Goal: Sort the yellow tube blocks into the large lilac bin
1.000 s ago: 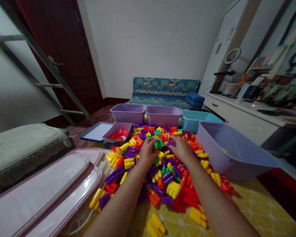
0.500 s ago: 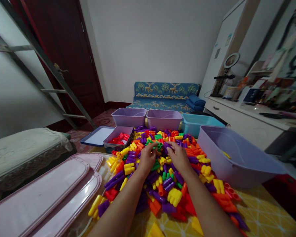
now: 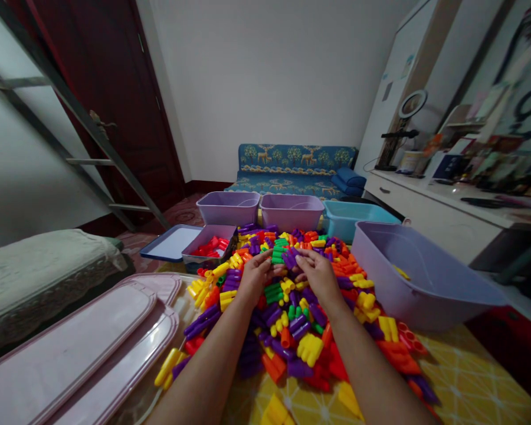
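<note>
A big heap of plastic blocks point(image 3: 292, 307) in yellow, purple, orange, red and green covers the yellow-patterned table point(image 3: 469, 389). Both my hands are over the middle of the heap, close together. My left hand point(image 3: 254, 276) has its fingers curled around a green block point(image 3: 278, 256). My right hand point(image 3: 318, 273) pinches a purple block point(image 3: 291, 258) right beside it. The two blocks touch or nearly touch between my fingertips.
A large purple tub point(image 3: 425, 283) stands at the right of the heap. Behind it are two purple bins point(image 3: 228, 206), point(image 3: 292, 211), a blue bin point(image 3: 349, 217) and a small box of red blocks point(image 3: 207, 245). Pink lids point(image 3: 92, 336) lie at the left.
My hands have come together above the heap, lifting a green block and a purple block from it. The camera view shifted slightly.
</note>
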Available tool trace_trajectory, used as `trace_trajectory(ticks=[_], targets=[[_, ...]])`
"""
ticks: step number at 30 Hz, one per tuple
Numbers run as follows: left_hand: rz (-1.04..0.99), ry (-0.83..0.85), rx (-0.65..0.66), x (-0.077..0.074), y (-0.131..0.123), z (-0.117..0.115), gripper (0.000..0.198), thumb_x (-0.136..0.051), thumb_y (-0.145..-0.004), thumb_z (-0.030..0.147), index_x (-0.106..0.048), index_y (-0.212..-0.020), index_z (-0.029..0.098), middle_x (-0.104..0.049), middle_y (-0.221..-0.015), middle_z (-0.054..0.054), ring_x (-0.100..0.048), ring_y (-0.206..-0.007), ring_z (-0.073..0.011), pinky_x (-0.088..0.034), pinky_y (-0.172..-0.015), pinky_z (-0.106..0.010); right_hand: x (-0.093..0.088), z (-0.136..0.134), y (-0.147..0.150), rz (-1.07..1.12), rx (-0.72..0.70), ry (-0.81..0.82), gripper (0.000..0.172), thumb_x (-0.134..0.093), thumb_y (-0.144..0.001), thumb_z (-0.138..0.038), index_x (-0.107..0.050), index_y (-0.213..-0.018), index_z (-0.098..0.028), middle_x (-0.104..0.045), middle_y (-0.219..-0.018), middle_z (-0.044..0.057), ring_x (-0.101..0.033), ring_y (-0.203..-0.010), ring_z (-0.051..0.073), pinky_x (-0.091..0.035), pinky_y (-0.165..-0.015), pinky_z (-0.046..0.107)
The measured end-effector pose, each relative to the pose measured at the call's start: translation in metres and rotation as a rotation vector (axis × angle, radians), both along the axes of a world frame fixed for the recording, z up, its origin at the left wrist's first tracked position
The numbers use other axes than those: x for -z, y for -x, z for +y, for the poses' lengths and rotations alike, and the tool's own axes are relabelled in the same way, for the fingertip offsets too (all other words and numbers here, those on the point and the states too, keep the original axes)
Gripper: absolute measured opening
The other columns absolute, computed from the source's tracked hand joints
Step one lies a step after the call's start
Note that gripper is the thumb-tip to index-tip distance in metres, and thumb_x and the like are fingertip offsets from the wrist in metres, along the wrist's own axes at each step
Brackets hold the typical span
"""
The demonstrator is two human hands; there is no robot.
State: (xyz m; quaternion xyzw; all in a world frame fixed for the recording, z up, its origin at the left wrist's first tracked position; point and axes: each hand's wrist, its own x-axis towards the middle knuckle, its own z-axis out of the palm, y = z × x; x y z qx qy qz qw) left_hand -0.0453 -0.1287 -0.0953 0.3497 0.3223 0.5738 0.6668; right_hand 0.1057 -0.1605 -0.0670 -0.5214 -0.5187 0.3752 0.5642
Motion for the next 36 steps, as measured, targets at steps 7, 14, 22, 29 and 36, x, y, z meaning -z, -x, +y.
trace_trajectory(ticks=[7, 14, 22, 29, 36], targets=[[0.094, -0.148, 0.022, 0.000, -0.001, -0.003, 0.058, -0.081, -0.062, 0.024, -0.064, -0.116, 0.014, -0.072, -0.098, -0.010, -0.070, -0.087, -0.0202, -0.056, -0.079, -0.030, 0.006, 0.004, 0.001, 0.105, -0.011, 0.007, 0.034, -0.063, -0.072, -0.024, -0.061, -0.105, -0.018, -0.072, -0.096, 0.008, -0.071, -0.070, 0.018, -0.060, -0.065, 0.031], [0.195, -0.260, 0.038, 0.004, -0.005, -0.002, 0.047, -0.083, -0.060, 0.030, -0.070, -0.103, 0.014, -0.072, -0.102, -0.010, -0.068, -0.087, -0.0217, -0.056, -0.076, -0.033, 0.001, 0.000, 0.002, 0.004, -0.059, 0.016, 0.027, -0.063, -0.071, -0.024, -0.065, -0.097, -0.018, -0.073, -0.087, 0.006, -0.070, -0.066, 0.019, -0.058, -0.057, 0.030], [0.195, -0.220, -0.022, 0.002, -0.005, -0.002, 0.044, -0.083, -0.057, 0.034, -0.070, -0.093, 0.013, -0.073, -0.085, -0.006, -0.068, -0.073, -0.0183, -0.057, -0.066, -0.031, 0.002, -0.001, 0.001, -0.066, -0.057, -0.008, 0.034, -0.064, -0.070, -0.030, -0.061, -0.102, -0.019, -0.066, -0.069, -0.001, -0.064, -0.056, 0.016, -0.050, -0.048, 0.025], [0.244, -0.192, 0.066, -0.003, -0.004, -0.007, 0.052, -0.079, -0.062, 0.042, -0.065, -0.105, 0.015, -0.071, -0.074, -0.002, -0.065, -0.057, -0.0132, -0.047, -0.050, -0.020, -0.002, -0.003, 0.000, -0.033, -0.056, 0.014, 0.036, -0.065, -0.069, -0.034, -0.057, -0.100, -0.018, -0.061, -0.061, -0.004, -0.063, -0.053, 0.015, -0.047, -0.047, 0.023], [0.274, -0.229, 0.073, -0.001, -0.005, -0.005, 0.051, -0.083, -0.056, 0.033, -0.066, -0.101, 0.015, -0.071, -0.076, -0.004, -0.064, -0.060, -0.0137, -0.049, -0.053, -0.021, -0.001, -0.002, 0.001, -0.050, -0.073, 0.019, 0.023, -0.066, -0.067, -0.031, -0.064, -0.086, -0.018, -0.067, -0.070, 0.001, -0.064, -0.058, 0.016, -0.052, -0.052, 0.027]])
